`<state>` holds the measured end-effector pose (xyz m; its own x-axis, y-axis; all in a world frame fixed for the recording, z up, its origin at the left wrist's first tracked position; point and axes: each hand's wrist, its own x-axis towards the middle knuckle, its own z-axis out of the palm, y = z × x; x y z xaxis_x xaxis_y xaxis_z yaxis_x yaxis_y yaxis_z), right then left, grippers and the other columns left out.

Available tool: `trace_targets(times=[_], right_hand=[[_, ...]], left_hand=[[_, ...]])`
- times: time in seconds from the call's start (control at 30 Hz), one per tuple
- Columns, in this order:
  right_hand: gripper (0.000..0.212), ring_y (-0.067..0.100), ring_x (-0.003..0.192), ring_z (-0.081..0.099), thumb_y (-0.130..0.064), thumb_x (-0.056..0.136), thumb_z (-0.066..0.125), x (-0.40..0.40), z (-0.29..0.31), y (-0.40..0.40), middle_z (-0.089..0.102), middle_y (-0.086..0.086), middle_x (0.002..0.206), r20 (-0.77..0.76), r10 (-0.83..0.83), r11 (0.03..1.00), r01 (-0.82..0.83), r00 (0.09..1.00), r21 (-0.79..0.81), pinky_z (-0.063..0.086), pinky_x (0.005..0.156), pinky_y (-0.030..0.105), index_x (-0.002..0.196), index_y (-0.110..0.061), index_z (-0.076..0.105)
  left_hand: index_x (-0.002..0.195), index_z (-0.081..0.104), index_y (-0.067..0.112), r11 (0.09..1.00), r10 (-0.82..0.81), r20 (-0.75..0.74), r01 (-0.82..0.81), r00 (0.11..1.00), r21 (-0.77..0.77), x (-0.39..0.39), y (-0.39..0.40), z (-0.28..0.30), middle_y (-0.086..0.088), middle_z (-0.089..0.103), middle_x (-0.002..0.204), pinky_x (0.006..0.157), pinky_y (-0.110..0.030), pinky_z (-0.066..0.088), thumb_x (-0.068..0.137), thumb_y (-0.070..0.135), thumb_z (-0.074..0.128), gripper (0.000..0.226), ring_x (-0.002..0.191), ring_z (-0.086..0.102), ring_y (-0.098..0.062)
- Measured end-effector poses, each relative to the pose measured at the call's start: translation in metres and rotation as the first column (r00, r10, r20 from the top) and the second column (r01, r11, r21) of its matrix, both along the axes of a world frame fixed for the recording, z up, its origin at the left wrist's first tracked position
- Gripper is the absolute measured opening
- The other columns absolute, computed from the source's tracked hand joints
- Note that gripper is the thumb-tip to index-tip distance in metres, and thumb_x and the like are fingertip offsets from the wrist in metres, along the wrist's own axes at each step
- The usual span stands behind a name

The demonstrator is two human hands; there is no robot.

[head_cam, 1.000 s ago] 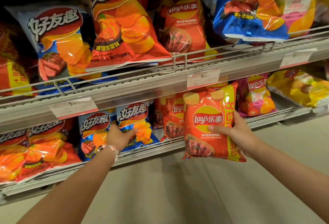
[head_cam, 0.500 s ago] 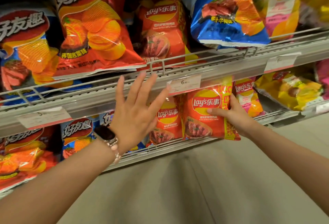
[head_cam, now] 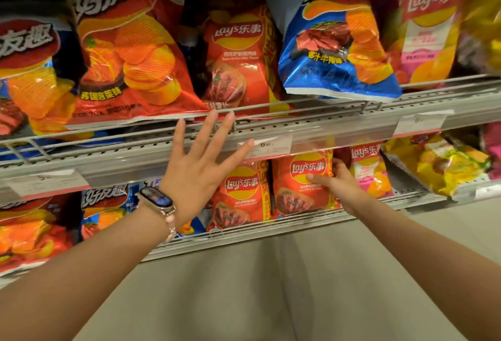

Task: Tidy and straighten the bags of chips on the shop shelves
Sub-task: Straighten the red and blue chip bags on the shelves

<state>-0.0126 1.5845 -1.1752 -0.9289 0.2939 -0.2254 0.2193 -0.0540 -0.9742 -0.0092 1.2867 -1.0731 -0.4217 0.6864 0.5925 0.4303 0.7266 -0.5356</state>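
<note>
My right hand (head_cam: 337, 182) grips a small red Lay's bag (head_cam: 301, 183) by its right edge; the bag stands upright on the lower shelf, beside another red Lay's bag (head_cam: 241, 194). My left hand (head_cam: 200, 167), with a watch on the wrist, is raised with fingers spread in front of the upper shelf rail (head_cam: 311, 126), holding nothing. On the upper shelf a big red ridged-chip bag (head_cam: 127, 53) leans over the rail, next to a red Lay's bag (head_cam: 238, 64) and a tilted blue bag (head_cam: 333, 45).
A pink Lay's bag (head_cam: 370, 172) and a slumped yellow bag (head_cam: 444, 167) lie to the right on the lower shelf. Blue and red bags (head_cam: 105, 210) fill its left. A price tag (head_cam: 271, 146) hangs on the rail. Grey floor lies below.
My right hand pushed the red Lay's bag back into the lower shelf. My left hand left the blue bag below and rose, fingers spread, to the upper rail.
</note>
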Motion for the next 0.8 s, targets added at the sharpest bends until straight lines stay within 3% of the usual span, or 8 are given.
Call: trace_targets(times=[0.13, 0.27, 0.37, 0.43, 0.53, 0.63, 0.73, 0.8], right_hand=[[0.057, 0.018, 0.092, 0.062, -0.007, 0.076, 0.077, -0.002, 0.002, -0.002, 0.062, 0.009, 0.114, 0.029, 0.019, 0.994, -0.023, 0.999, 0.112, 0.051, 0.073, 0.032, 0.122, -0.015, 0.044], [0.058, 0.031, 0.113, 0.057, -0.018, 0.078, 0.076, -0.002, 0.004, -0.007, 0.059, 0.016, 0.125, 0.092, 0.003, 0.948, -0.032, 0.996, 0.317, 0.045, 0.1, 0.047, 0.13, -0.013, 0.049], [0.074, 0.037, 0.125, 0.044, -0.039, 0.078, 0.075, 0.001, 0.01, -0.016, 0.049, 0.022, 0.131, 0.167, -0.123, 0.81, 0.002, 0.978, 0.586, 0.036, 0.107, 0.045, 0.139, -0.013, 0.043], [0.086, 0.04, 0.126, 0.043, -0.04, 0.075, 0.077, 0.007, 0.016, -0.025, 0.043, 0.024, 0.135, 0.168, -0.214, 0.798, 0.073, 0.962, 0.598, 0.037, 0.106, 0.046, 0.14, -0.005, 0.033], [0.089, 0.042, 0.125, 0.042, -0.029, 0.073, 0.081, 0.015, 0.021, -0.038, 0.036, 0.025, 0.138, 0.001, -0.325, 0.722, 0.247, 0.946, 0.646, 0.038, 0.103, 0.046, 0.138, 0.0, 0.027], [0.084, 0.038, 0.133, 0.033, -0.028, 0.075, 0.079, 0.023, 0.024, -0.05, 0.027, 0.021, 0.144, -0.206, -0.319, 0.633, 0.37, 0.925, 0.68, 0.033, 0.108, 0.042, 0.14, -0.005, 0.031], [0.084, 0.034, 0.14, 0.023, -0.029, 0.074, 0.08, 0.022, 0.021, -0.059, 0.016, 0.018, 0.153, -0.207, -0.178, 0.617, 0.273, 0.962, 0.738, 0.025, 0.115, 0.038, 0.143, -0.011, 0.036], [0.084, 0.032, 0.142, 0.023, -0.026, 0.074, 0.08, 0.018, 0.019, -0.064, 0.013, 0.015, 0.155, -0.148, -0.109, 0.604, 0.184, 0.983, 0.776, 0.025, 0.116, 0.036, 0.144, -0.014, 0.036]], left_hand=[[0.145, 0.027, 0.028, 1.0, -0.007, -0.031, 0.007, 0.999, -0.028, -0.002, -0.003, 0.001, -0.017, 0.018, 0.152, 0.107, -0.066, 0.008, 0.063, -0.015, 0.048, 0.095, 0.14, 0.017, -0.037], [0.145, 0.028, 0.028, 0.999, -0.01, -0.043, 0.008, 0.999, -0.035, -0.001, -0.004, 0.003, -0.018, 0.021, 0.153, 0.109, -0.064, 0.008, 0.07, -0.013, 0.03, 0.086, 0.14, 0.019, -0.037], [0.145, 0.028, 0.026, 0.998, -0.016, -0.039, 0.013, 0.999, -0.056, 0.004, -0.005, 0.008, -0.017, 0.025, 0.154, 0.107, -0.065, 0.018, 0.065, -0.012, 0.041, 0.09, 0.14, 0.023, -0.035], [0.144, 0.029, 0.025, 0.998, -0.014, -0.027, 0.013, 1.0, -0.061, 0.009, -0.006, 0.014, -0.017, 0.03, 0.152, 0.103, -0.063, 0.03, 0.061, -0.01, 0.048, 0.093, 0.139, 0.033, -0.035], [0.141, 0.044, 0.024, 0.998, -0.046, 0.001, 0.046, 0.999, -0.032, 0.017, -0.009, 0.027, -0.02, 0.045, 0.144, 0.088, -0.058, 0.044, 0.055, -0.01, 0.052, 0.093, 0.13, 0.047, -0.035], [0.143, 0.035, 0.023, 0.997, -0.035, -0.046, 0.032, 0.998, -0.069, 0.018, -0.013, 0.042, -0.019, 0.042, 0.146, 0.095, -0.057, 0.032, 0.052, -0.007, 0.067, 0.101, 0.136, 0.034, -0.034], [0.148, 0.03, 0.024, 0.991, 0.064, 0.021, -0.061, 0.998, -0.115, 0.016, -0.016, 0.061, -0.021, 0.031, 0.152, 0.103, -0.069, 0.022, 0.041, 0.029, 0.093, 0.124, 0.142, 0.024, -0.04], [0.152, 0.013, 0.029, 0.974, 0.179, 0.104, -0.161, 0.978, -0.161, 0.014, -0.016, 0.072, -0.02, 0.02, 0.156, 0.105, -0.071, 0.012, 0.042, 0.055, 0.089, 0.136, 0.144, 0.013, -0.042]])
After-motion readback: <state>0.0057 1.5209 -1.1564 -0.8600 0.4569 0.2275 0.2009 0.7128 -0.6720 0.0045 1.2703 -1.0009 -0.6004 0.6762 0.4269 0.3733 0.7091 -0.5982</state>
